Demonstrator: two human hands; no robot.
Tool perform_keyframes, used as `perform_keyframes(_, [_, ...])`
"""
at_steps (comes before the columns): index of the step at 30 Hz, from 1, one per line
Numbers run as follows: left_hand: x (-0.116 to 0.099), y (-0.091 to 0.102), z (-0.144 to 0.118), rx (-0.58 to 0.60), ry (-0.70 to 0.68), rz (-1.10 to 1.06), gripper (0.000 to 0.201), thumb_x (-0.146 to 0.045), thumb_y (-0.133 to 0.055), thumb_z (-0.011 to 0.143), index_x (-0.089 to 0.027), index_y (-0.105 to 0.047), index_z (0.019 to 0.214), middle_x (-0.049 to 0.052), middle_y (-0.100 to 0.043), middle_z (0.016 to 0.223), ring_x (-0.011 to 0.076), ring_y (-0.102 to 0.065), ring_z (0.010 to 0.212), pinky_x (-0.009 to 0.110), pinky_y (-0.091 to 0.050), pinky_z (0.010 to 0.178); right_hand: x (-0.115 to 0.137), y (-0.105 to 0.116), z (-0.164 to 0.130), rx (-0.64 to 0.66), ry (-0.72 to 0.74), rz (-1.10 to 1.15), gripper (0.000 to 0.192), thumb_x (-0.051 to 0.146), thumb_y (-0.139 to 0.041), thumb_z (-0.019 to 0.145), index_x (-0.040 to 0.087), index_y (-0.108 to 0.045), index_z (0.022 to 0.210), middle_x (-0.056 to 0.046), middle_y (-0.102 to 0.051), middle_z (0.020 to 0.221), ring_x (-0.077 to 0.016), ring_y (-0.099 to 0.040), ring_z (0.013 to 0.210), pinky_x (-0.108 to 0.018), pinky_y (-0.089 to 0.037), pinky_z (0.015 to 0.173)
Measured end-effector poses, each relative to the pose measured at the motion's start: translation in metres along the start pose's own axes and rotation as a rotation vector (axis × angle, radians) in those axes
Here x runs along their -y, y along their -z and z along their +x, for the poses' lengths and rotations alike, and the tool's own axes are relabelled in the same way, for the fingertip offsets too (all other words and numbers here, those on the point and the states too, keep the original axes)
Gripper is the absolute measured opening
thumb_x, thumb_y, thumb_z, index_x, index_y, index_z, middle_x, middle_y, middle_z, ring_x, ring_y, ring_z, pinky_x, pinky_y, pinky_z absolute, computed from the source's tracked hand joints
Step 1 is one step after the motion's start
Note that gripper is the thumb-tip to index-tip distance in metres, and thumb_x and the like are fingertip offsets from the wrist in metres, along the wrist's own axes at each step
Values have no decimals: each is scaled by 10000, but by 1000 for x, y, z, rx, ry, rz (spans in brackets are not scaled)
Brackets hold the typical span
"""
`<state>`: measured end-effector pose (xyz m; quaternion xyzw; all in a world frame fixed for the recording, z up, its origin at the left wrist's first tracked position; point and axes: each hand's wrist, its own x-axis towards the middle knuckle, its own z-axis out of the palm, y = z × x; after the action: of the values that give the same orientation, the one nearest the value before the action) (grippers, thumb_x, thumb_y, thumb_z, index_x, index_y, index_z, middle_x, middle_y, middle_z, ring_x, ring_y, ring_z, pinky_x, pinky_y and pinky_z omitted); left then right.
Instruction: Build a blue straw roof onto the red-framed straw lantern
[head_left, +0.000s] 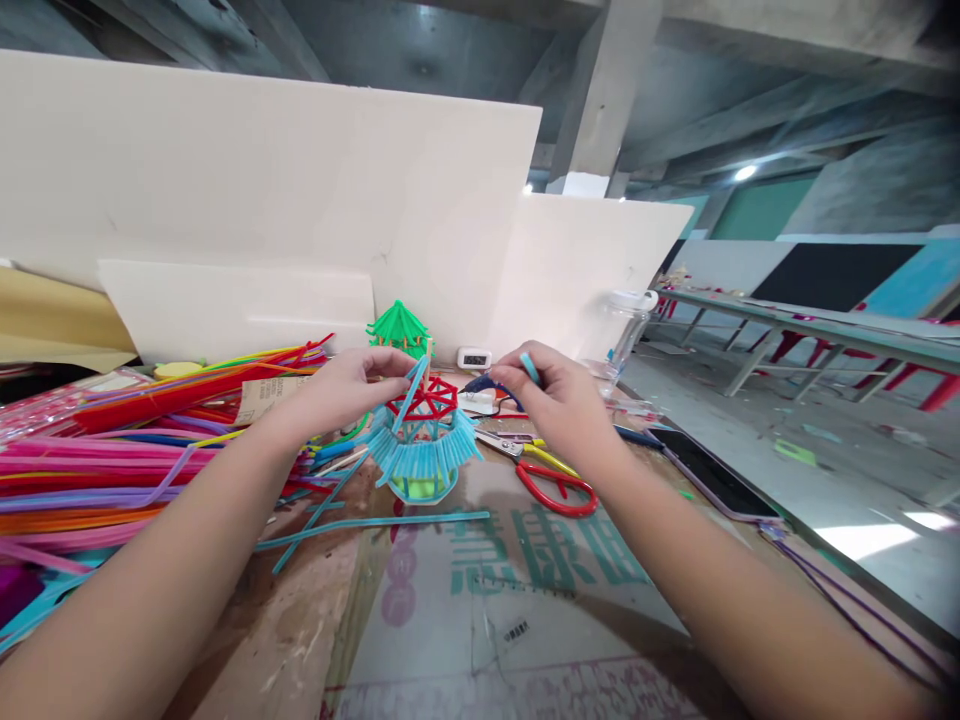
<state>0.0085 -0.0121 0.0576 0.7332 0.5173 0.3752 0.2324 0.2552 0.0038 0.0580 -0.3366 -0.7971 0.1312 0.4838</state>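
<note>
My left hand [367, 385] pinches a light-blue pipe cleaner [409, 392] above a small model pavilion. The pavilion has a sloping light-blue pipe-cleaner roof [424, 450], with a red lattice frame [431, 398] on top. My right hand [551, 395] closes around a dark-blue tool [484, 383] whose thin tip points left, towards the red frame; its exact kind is unclear. A short light-blue piece [530, 368] also sticks out between the right fingers. Behind the model stands a green pipe-cleaner roof [399, 328].
Bundles of coloured pipe cleaners [105, 470] lie at left. Red-handled scissors [555, 488] rest below my right hand, beside yellow-handled pliers [544, 455]. A phone [712, 472] lies by the table's right edge. A clear jar [616, 335] and small digital clock [474, 357] stand behind.
</note>
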Motion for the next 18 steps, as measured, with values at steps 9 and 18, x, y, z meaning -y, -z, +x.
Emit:
perform_keyframes(9, [3,-1,-2,85,-78,-99,303,-363,-611,816,-195,-661,1064,37,-728,1023,234,-675,953,347,-528,834,-12,-15,0,162,-107,74,192,340,-602,851,163,-664,812,1,-654,730,-130,-558,680,-249,-402,636])
perform_keyframes(18, [-18,-6,-12,141,-141,-53,267,-315,-597,834,-243,-681,1077,2,-738,1034,203,-690,944,315,-546,836,9,-16,-8,202,-26,76,122,277,-637,827,167,-683,805,-8,-636,785,-137,-561,736,-259,-407,680])
